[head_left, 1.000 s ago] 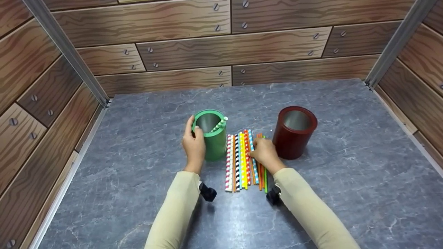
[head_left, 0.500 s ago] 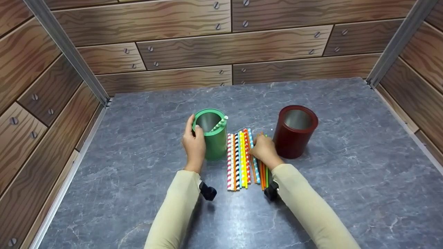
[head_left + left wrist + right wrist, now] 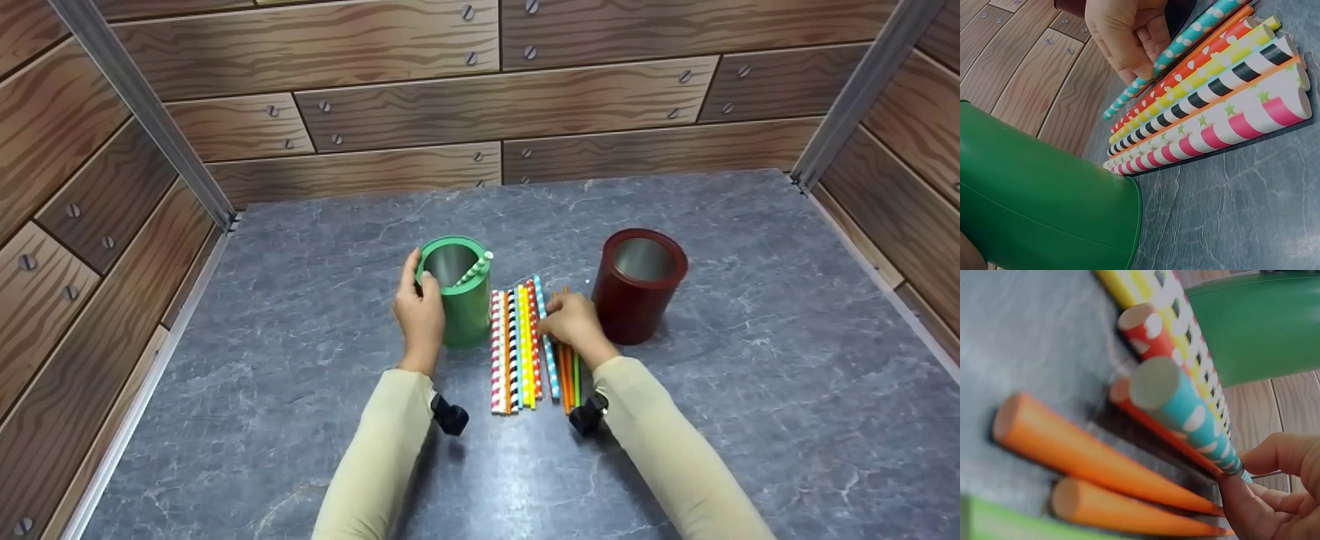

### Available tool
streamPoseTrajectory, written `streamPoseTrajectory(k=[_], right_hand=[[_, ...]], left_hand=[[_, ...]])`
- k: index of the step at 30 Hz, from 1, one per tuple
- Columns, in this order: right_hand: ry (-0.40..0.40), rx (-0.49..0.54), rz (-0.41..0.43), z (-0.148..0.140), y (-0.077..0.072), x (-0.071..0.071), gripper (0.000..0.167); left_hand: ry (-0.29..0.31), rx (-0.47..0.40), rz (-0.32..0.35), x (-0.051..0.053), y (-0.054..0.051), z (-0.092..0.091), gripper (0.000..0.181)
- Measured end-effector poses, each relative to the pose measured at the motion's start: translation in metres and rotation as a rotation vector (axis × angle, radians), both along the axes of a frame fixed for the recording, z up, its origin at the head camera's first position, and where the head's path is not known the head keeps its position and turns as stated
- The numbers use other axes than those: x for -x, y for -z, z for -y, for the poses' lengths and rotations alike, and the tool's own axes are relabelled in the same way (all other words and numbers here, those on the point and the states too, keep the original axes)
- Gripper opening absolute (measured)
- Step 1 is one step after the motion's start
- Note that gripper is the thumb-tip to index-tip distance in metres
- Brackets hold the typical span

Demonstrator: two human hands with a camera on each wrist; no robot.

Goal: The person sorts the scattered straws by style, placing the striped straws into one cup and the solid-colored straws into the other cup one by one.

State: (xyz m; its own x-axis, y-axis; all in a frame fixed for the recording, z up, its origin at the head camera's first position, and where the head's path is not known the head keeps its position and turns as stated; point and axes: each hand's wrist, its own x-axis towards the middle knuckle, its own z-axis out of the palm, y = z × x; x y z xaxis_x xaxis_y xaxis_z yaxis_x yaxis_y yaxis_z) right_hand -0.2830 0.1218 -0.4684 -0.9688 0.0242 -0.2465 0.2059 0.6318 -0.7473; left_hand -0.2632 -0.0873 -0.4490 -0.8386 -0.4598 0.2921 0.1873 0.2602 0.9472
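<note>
My left hand [image 3: 421, 319] grips the green can [image 3: 466, 319] at its left side, thumb at the rim. A green-and-white striped straw [image 3: 474, 270] leans inside that can, its end above the rim. My right hand [image 3: 576, 324] pinches a turquoise straw with white dots [image 3: 1196, 413] between thumb and fingers. In the right wrist view the straw's near end is above a thin orange straw [image 3: 1151, 422]. To its left lies a row of patterned straws, including a red dotted one [image 3: 1185, 70], a yellow one [image 3: 1213, 64] and a pink-striped one [image 3: 1210, 136].
A dark red can [image 3: 634, 307] stands upright just right of my right hand. Orange straws [image 3: 567, 382] and a green straw [image 3: 577, 382] lie beneath that hand. The grey marbled table [image 3: 300, 420] is bounded by wood-patterned walls [image 3: 405, 112].
My right hand has shifted very slightly left, and the turquoise straw has moved a little away from me and turned slightly. My left hand and both cans have stayed in place.
</note>
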Motion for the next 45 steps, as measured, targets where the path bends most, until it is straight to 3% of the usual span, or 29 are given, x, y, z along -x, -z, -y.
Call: streamPoseTrajectory(k=[4, 10, 27, 35, 45], right_hand=[[0.032, 0.184, 0.058, 0.001, -0.005, -0.001, 0.039], [0.066, 0.38, 0.062, 0.007, -0.015, -0.004, 0.04], [0.111, 0.63, -0.004, 0.015, -0.041, -0.012, 0.047], [0.106, 0.697, -0.141, 0.018, -0.061, -0.019, 0.046], [0.124, 0.958, -0.414, 0.029, -0.078, -0.029, 0.044]], left_hand=[[0.003, -0.008, 0.006, 0.0, 0.0, 0.0, 0.042], [0.015, -0.012, 0.008, -0.001, 0.0, 0.0, 0.042], [0.007, -0.001, -0.016, -0.001, 0.002, 0.001, 0.041], [0.005, -0.001, -0.02, 0.0, 0.001, 0.0, 0.041], [0.012, -0.008, -0.036, 0.001, 0.002, 0.0, 0.041]])
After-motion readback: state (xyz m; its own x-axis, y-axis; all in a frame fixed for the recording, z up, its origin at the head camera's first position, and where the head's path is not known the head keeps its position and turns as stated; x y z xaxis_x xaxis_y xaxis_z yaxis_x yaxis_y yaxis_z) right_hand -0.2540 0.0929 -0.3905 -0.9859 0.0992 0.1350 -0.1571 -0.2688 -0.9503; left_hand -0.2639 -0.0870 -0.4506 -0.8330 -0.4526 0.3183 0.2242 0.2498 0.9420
